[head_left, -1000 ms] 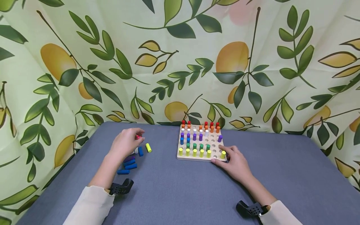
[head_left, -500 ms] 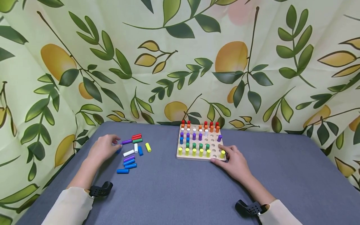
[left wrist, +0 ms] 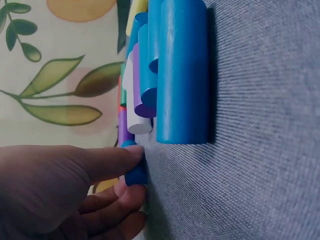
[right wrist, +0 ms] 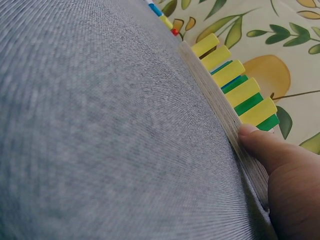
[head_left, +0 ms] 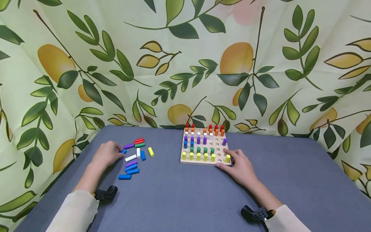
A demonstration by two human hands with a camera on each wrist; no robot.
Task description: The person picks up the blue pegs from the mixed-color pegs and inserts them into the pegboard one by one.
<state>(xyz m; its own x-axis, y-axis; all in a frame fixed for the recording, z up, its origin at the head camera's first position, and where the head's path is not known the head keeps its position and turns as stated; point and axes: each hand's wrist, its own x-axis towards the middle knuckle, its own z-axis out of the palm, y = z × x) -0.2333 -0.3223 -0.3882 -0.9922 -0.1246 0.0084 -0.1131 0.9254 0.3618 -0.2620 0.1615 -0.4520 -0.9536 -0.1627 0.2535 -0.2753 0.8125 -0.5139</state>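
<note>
Left hand (head_left: 106, 154) pinches a blue cylinder (left wrist: 135, 175), whose smooth sides could slip; right hand (head_left: 241, 167) grips a pale wooden pegboard (head_left: 200, 163).

- Blue peg (left wrist: 136, 175): a smooth cylinder pinched in the left hand (head_left: 106, 154), at the left of the bench (head_left: 174, 199).
- Pale wooden pegboard (head_left: 200, 163): flat, farther right, partly filled with rows of coloured pegs (head_left: 198, 157).

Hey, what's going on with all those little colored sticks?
A person is handling colored pegs. Their left hand pinches a blue peg, with more loose pegs lying nearby on the table. Their right hand holds the near right corner of a wooden board. Many standing pegs fill its holes, though some holes have none.
</note>
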